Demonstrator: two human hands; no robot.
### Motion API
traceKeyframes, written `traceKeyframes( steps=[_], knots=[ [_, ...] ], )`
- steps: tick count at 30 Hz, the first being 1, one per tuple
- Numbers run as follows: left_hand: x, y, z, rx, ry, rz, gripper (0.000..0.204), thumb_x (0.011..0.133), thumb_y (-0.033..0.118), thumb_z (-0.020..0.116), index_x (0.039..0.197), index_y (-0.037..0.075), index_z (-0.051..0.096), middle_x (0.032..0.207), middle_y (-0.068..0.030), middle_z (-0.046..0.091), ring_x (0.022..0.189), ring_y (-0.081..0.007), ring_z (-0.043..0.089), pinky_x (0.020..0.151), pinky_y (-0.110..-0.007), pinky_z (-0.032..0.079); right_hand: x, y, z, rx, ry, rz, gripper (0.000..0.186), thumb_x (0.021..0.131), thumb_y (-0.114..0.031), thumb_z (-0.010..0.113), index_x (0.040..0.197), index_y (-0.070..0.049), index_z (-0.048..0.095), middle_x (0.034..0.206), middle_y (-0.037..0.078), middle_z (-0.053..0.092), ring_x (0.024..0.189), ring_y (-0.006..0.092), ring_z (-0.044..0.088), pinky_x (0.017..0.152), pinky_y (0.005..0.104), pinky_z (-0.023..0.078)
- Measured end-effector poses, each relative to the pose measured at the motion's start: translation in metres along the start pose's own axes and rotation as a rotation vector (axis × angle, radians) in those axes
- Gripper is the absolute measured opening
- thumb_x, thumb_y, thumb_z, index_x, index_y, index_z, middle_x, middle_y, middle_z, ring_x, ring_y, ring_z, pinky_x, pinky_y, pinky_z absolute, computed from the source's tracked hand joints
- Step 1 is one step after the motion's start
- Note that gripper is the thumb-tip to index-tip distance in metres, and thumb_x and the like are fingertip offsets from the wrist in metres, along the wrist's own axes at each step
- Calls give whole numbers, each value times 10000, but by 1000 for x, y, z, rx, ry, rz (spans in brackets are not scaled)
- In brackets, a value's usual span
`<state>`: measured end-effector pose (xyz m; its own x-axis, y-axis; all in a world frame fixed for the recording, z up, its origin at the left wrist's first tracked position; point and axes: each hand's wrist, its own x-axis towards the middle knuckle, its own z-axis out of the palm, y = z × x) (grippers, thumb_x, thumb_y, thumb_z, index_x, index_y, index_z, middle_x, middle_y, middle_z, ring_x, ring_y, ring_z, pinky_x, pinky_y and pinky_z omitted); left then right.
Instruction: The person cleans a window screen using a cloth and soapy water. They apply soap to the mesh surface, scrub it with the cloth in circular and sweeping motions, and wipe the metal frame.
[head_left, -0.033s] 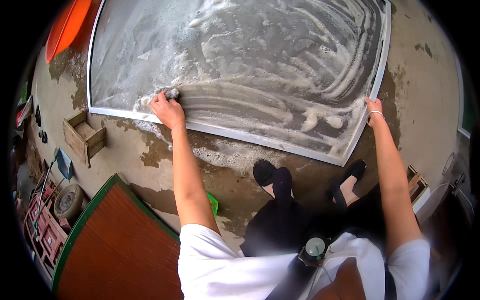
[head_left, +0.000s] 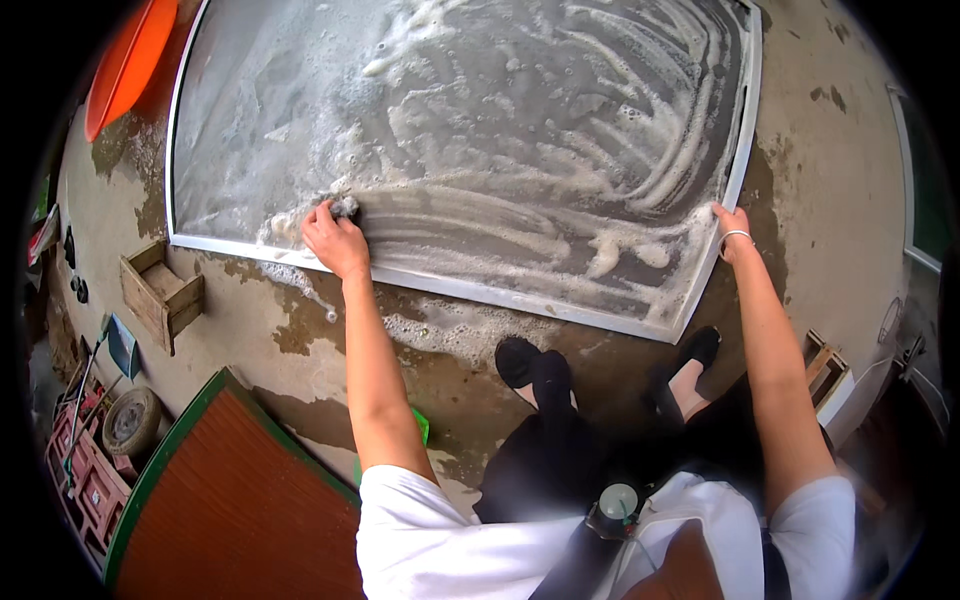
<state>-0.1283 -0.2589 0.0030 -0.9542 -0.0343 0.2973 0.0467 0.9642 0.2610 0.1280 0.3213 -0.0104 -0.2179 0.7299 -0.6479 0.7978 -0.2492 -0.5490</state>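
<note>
The step seems to be scrubbing: the left hand point(head_left: 336, 242) has its fingers closed on a grey scrubber point(head_left: 346, 207) against the foamy framed panel point(head_left: 480, 150) above wet ground point(head_left: 300, 325), the right hand point(head_left: 733, 230) grips the panel's edge, and the next stroke likely needs steady pressure.

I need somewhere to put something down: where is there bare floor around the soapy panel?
Mostly bare concrete lies between the soapy panel and the dark panel at far right; a smaller patch lies between the wooden box and green-edged board. Crowded: lower left, with tire and dustpan; below the soapy panel, with foam and shoes.
</note>
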Motion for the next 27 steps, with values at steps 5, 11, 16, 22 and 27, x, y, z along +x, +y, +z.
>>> traceKeyframes(
  steps=[5, 11, 16, 22, 27],
  knots=[
    [-28, 29, -21, -106, -87, 106, 305, 725, -30, 528, 1007, 71, 586, 1108, -120, 523, 1070, -313, 480, 889, -413, 402, -26, -7, 18, 4, 143, -247, 426, 757, -294, 719, 1010, 18, 577, 929, 112, 643, 843, 218, 599, 786, 338, 455],
    [-23, -12, -30, 11, 251, -218, 344, 730, 18, 554, 1068, 78, 575, 1221, -137, 464, 1094, -298, 472, 958, -406, 334, -50, -15, 18, -136, 407, -389, 426, 760, -382, 685, 904, 12, 610, 872, 183, 653, 843, 312, 628, 771, 385, 464],
    [-6, -77, -28, -895, 198, -986, 482, 847, 112, 555, 1313, 98, 429, 1255, -184, 430, 1030, -275, 526, 810, -417, 496, -45, -7, 25, -139, 464, -491, 423, 763, -385, 683, 905, 6, 605, 846, 181, 651, 818, 319, 628, 760, 395, 465],
    [-22, -90, -26, -1279, -280, -1176, 605, 859, 96, 535, 1398, 198, 281, 1261, -104, 479, 1047, -267, 544, 774, -465, 504, -31, -20, 5, -296, 624, -548, 476, 772, -463, 649, 962, -29, 605, 903, 189, 656, 854, 360, 623, 751, 426, 470],
    [-31, -91, -14, -1313, -336, -1064, 500, 859, 37, 508, 1322, 95, 327, 1163, -124, 513, 970, -258, 571, 759, -415, 532, -25, -21, 1, -513, 725, -468, 555, 787, -528, 588, 1020, -24, 587, 1016, 220, 627, 952, 400, 590, 795, 471, 455]
  ],
)
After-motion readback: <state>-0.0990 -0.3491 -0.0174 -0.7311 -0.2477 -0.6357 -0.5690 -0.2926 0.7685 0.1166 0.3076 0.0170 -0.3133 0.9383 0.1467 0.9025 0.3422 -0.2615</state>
